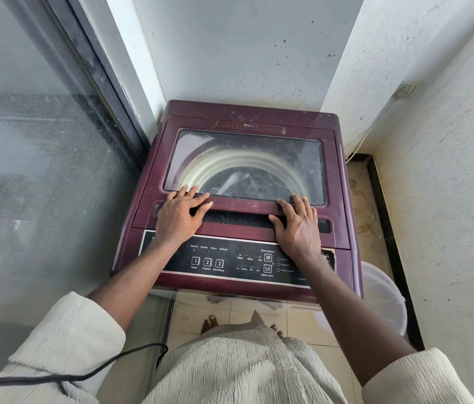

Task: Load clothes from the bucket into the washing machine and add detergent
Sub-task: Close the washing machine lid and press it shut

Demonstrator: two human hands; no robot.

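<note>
A maroon top-loading washing machine stands in a narrow corner. Its lid is down, and through the dusty glass I see the pale drum rim and something dark inside. My left hand lies flat on the lid's front handle bar at the left, fingers spread. My right hand lies flat on the same bar at the right, fingers apart. Neither hand holds anything. A translucent white bucket stands on the floor at the machine's right front corner; its contents are hidden.
The black control panel with numbered buttons runs along the machine's front. A glass sliding door closes the left side, walls close the back and right. A black cable crosses my lower left. My bare feet stand on the tiled floor.
</note>
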